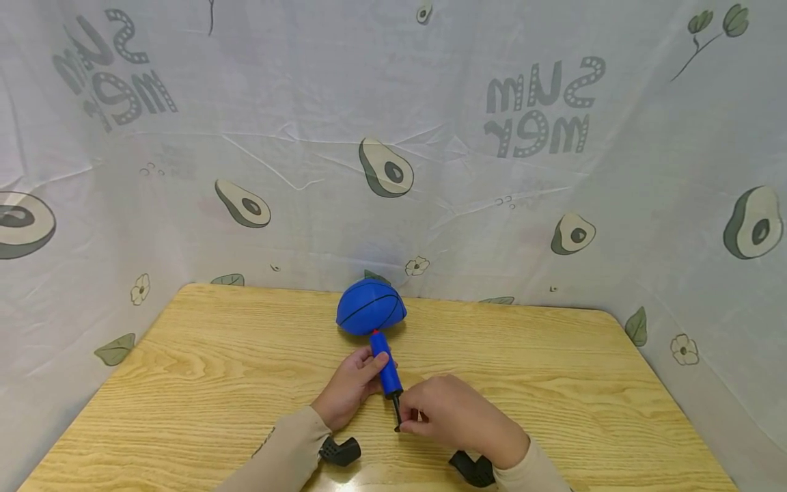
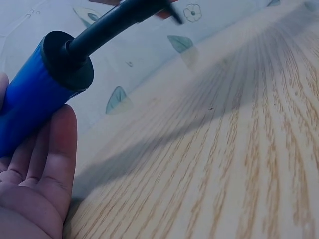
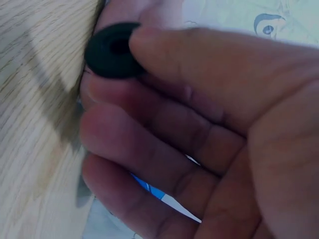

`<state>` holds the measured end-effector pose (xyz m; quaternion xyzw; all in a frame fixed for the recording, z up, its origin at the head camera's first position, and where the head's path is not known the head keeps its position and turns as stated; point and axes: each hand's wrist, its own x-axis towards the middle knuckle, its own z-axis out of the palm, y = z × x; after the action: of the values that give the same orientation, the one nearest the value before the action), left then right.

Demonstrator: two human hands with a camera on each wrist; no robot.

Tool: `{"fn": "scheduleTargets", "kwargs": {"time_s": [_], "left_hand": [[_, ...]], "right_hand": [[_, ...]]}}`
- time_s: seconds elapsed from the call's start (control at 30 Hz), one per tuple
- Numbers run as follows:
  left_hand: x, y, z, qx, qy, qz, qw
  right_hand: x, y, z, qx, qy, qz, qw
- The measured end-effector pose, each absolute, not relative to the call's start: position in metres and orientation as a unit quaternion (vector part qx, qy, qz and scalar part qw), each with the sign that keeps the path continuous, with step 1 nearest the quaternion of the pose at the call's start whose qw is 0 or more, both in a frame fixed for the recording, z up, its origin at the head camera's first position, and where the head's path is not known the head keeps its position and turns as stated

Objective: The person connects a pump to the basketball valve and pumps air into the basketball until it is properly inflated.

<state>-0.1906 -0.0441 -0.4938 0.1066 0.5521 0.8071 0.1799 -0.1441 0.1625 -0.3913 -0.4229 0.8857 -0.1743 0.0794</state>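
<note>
A blue ball [image 1: 370, 307] with black lines, dented and partly deflated, lies toward the back of the table. A small blue hand pump [image 1: 390, 374] points its red tip at the ball's near side, right at the surface. My left hand [image 1: 352, 385] grips the pump's barrel, fingers beneath and thumb on top. Its black rod [image 2: 114, 27] extends from the barrel's capped end in the left wrist view. At the rod's end, my right hand [image 1: 455, 413] pinches the round black handle [image 3: 107, 55] between thumb and fingers, the other fingers curled below.
The wood-grain table [image 1: 215, 383] has rounded far corners. A pale curtain [image 1: 320, 82] printed with avocados and leaves hangs behind it and along both sides. Black wrist mounts [image 1: 341, 451] sit by each sleeve.
</note>
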Motion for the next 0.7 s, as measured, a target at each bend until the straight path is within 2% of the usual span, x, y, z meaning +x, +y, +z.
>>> {"fn": "scheduleTargets", "kwargs": {"time_s": [0.37,0.7], "left_hand": [[-0.1889,-0.0452,-0.4921,0.097,0.55,0.812,0.167],[-0.1889,-0.0442,-0.4914,0.084,0.547,0.815,0.17]], "right_hand": [[-0.1353,0.1604,-0.3838,-0.451,0.866,-0.171,0.133],[-0.134,0.1631,-0.3886,-0.5,0.835,-0.184,0.14]]}}
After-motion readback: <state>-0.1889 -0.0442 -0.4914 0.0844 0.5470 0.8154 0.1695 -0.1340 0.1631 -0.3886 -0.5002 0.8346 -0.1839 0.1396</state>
